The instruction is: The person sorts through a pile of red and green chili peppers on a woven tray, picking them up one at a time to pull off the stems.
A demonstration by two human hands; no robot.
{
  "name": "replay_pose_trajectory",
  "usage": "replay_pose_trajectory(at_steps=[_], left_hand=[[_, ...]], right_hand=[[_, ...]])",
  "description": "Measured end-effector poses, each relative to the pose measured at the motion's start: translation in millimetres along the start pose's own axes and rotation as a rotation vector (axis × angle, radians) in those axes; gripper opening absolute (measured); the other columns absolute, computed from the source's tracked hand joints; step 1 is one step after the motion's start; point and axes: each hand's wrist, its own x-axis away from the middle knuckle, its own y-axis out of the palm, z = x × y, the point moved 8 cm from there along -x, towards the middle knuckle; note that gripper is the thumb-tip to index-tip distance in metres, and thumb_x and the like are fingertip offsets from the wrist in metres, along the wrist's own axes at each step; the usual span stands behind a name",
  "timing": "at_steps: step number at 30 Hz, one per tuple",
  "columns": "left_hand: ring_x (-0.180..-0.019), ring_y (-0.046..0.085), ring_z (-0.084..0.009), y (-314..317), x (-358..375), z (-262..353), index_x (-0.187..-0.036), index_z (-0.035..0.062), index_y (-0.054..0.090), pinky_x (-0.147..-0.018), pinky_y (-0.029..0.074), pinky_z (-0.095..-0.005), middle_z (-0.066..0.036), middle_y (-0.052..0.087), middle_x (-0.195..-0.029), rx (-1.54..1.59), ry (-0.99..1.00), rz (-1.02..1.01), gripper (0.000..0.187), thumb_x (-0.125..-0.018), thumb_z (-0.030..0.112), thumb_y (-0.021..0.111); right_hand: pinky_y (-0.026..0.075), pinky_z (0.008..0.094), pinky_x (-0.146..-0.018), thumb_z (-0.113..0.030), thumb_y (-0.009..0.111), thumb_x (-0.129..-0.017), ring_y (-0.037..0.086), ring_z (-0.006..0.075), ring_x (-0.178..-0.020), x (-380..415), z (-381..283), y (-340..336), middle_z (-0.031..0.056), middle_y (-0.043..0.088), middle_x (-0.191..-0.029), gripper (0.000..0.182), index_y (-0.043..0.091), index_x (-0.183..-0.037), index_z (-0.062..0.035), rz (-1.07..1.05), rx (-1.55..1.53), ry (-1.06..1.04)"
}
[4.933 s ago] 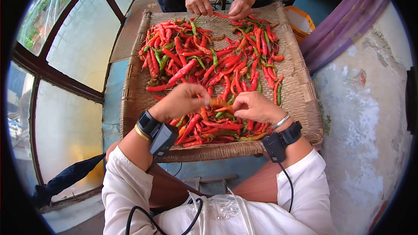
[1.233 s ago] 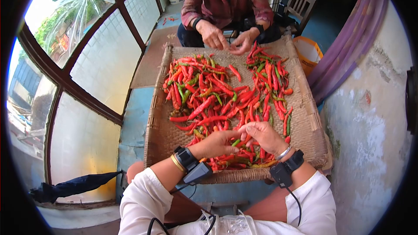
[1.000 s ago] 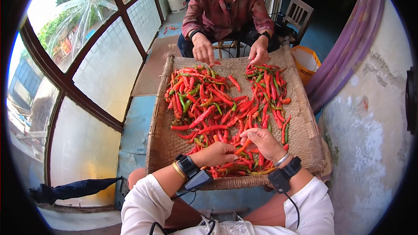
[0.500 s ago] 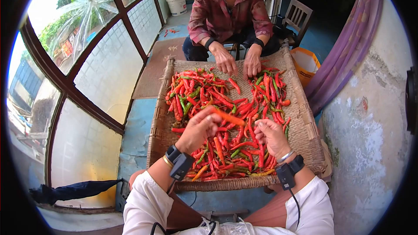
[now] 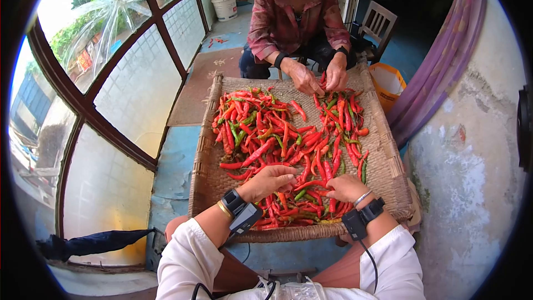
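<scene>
Red chili peppers (image 5: 266, 116), with some green and orange ones among them, lie in piles on a large woven tray (image 5: 383, 186). My left hand (image 5: 268, 182) hovers low over the near pile, fingers loosely stretched to the right, with nothing visible in them. Close by on the right, my right hand (image 5: 348, 188) has its fingers closed at the end of a red chili pepper (image 5: 312, 184) that points left. Its fingertips are partly hidden. Both wrists wear black straps with small devices.
Across the tray, another person's hands (image 5: 319, 79) work at the far edge, close to a chili. A yellow-orange container (image 5: 387, 84) and a chair (image 5: 379, 25) stand at the far right. Windows (image 5: 119, 78) line the left, a wall (image 5: 461, 150) the right. A dark umbrella (image 5: 100, 243) lies lower left.
My left hand has come down, and the orange-red chili it held is no longer in it. My right hand has lowered onto the near pile. The other person's hands have drawn together.
</scene>
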Motion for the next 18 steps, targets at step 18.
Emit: replay_pose_trajectory(at_steps=[18], left_hand=[[-0.089, 0.052, -0.0089, 23, 0, -3, -0.122, 0.0037, 0.041, -0.076, 0.046, -0.0236, -0.004, 0.052, -0.108, -0.347, 0.212, -0.101, 0.04, -0.084, 0.008, 0.053]], right_hand=[[0.045, 0.022, -0.058, -0.01, 0.061, -0.075, 0.056, 0.0088, -0.065, 11, -55, -28, 0.002, 0.058, -0.069, 0.016, 0.055, -0.087, -0.0028, 0.037, -0.75, -0.282]])
